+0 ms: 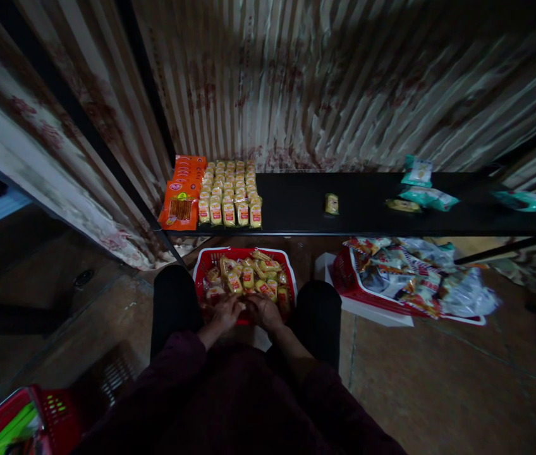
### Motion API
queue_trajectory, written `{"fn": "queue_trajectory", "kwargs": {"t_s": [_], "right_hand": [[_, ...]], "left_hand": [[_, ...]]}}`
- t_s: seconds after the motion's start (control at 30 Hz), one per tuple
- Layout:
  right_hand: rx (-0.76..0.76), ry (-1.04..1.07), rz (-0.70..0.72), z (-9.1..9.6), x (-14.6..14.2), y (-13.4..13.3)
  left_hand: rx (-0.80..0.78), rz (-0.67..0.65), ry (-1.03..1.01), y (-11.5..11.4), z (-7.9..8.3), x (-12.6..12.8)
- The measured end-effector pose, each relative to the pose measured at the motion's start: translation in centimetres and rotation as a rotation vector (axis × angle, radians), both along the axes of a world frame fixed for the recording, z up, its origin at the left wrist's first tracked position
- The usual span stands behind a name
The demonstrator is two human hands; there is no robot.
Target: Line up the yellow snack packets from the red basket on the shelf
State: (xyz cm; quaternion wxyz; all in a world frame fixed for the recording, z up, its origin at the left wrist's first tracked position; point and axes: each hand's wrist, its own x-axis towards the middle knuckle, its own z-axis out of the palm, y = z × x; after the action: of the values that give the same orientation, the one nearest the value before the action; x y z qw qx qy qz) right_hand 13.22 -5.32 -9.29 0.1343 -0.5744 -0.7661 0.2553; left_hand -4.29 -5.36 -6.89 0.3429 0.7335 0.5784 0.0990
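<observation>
A red basket (206,258) full of small yellow snack packets (248,276) sits on the floor between my knees. My left hand (224,313) and my right hand (265,311) reach into its near edge, side by side, fingers curled down among the packets. What the fingers hold is hidden. Above, a black shelf (372,218) carries neat rows of the same yellow packets (230,193) beside orange packs (182,193). One lone yellow packet (331,203) lies mid-shelf.
A second red basket (344,272) with mixed snack bags stands on the floor at right, on a white box. Green packets (426,197) lie on the shelf's right end. Another red basket (21,420) is at lower left. Corrugated metal wall behind.
</observation>
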Motion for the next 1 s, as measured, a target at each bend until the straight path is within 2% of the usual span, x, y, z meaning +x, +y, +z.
{"fn": "queue_trajectory", "kwargs": {"t_s": [0.13, 0.2, 0.27, 0.43, 0.53, 0.67, 0.87, 1.0], "right_hand": [[-0.028, 0.005, 0.000, 0.1, -0.1, -0.1], [-0.032, 0.009, 0.021, 0.1, -0.1, -0.1], [-0.030, 0.015, 0.030, 0.1, -0.1, -0.2], [-0.013, 0.071, -0.019, -0.4, 0.1, -0.2], [-0.015, 0.114, -0.093, -1.0, 0.2, -0.2], [-0.025, 0.140, -0.129, -1.5, 0.2, -0.1], [0.040, 0.351, -0.374, -1.7, 0.5, 0.5], [0.054, 0.386, -0.454, -2.0, 0.7, 0.9]], "left_hand": [[-0.084, -0.157, -0.132, -0.2, -0.2, -0.6], [-0.101, -0.189, -0.189, -0.4, -0.3, -0.7], [-0.112, -0.147, -0.217, -0.3, -0.3, -0.8], [-0.126, 0.170, -0.148, 1.6, -0.6, -1.8], [-0.137, 0.292, -0.100, 2.8, -1.2, -2.2], [-0.209, 0.262, -0.118, 2.6, -2.2, -1.8], [-0.295, 0.111, -0.200, 1.5, -3.2, -0.6], [-0.299, 0.171, -0.212, 2.2, -3.7, -0.6]]}}
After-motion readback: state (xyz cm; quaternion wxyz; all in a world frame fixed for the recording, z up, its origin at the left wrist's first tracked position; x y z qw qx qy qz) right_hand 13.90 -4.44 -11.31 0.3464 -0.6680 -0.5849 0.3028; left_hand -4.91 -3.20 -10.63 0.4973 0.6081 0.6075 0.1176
